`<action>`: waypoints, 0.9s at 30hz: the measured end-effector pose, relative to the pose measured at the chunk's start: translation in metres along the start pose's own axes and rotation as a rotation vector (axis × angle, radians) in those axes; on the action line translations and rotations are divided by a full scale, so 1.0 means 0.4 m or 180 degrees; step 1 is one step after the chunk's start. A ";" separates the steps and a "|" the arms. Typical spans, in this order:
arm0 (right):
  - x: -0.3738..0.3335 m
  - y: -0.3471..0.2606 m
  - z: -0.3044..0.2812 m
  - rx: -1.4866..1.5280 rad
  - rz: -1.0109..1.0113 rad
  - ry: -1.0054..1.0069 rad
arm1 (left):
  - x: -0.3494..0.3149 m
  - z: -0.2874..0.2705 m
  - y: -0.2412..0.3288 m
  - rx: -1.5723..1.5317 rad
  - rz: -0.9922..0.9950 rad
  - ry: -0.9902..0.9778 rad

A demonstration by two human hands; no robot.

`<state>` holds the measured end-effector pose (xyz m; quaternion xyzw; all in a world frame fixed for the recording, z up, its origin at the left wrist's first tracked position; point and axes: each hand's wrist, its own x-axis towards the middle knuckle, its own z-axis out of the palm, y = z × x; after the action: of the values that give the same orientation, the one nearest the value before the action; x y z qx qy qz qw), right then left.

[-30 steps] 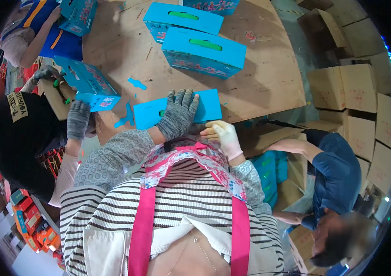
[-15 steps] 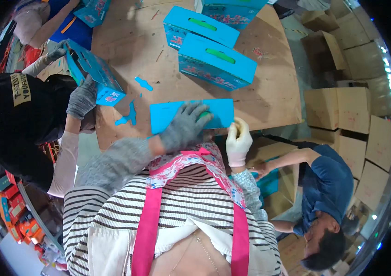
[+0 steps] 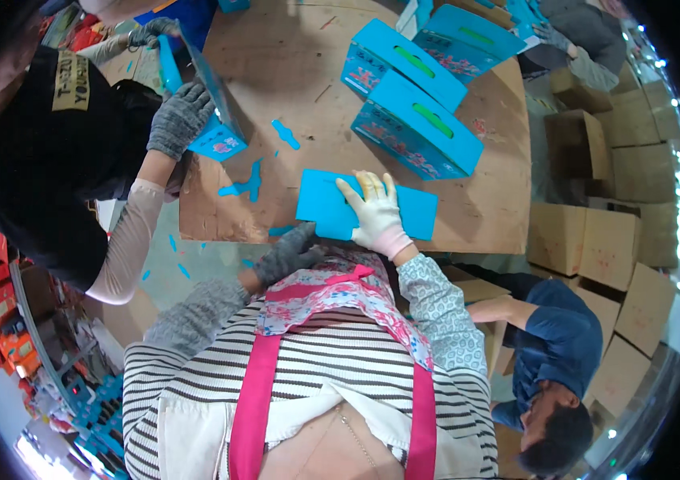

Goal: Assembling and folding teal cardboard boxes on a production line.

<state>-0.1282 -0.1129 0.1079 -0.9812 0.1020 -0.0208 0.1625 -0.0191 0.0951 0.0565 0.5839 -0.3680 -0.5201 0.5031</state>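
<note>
At the table's near edge stands a blue carton, its flat top facing up. My right hand, in a white glove with yellowed fingertips, lies across that top with fingers spread, covering the middle. My left hand, in a grey knit glove, is closed at the carton's near left corner; its fingers are partly hidden. Farther right stand blue cartons with green handles, a nearer one and another behind it. Blue cut-out scraps lie left of my carton.
On the left, a co-worker in grey gloves holds an open blue carton. Another person in a dark blue shirt bends at the right beside brown cardboard boxes. More blue cartons stand at the table's far right.
My left hand has slid off the carton's top to its near left corner. My right hand has moved from the right end onto the top, and the green handle is out of sight.
</note>
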 end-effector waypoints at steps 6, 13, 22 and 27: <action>0.008 0.023 -0.047 0.0146 -0.0239 -0.0884 | 0.036 -0.019 -0.081 0.1992 0.1327 0.0149; -0.011 0.000 0.010 -0.0431 -0.0174 -0.0365 | -0.005 -0.068 -0.021 0.3104 0.1962 -0.0514; -0.008 0.025 -0.013 -0.0079 -0.0288 -0.0191 | 0.139 -0.174 0.097 0.3847 0.1673 -0.0013; -0.007 0.013 -0.033 -0.0020 -0.0186 -0.0516 | 0.147 -0.179 0.090 0.3913 0.1435 -0.0418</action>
<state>-0.1329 -0.1212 0.1189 -0.9827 0.0599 0.0543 0.1664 0.0654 0.0458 0.0742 0.6406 -0.7413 -0.1315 0.1511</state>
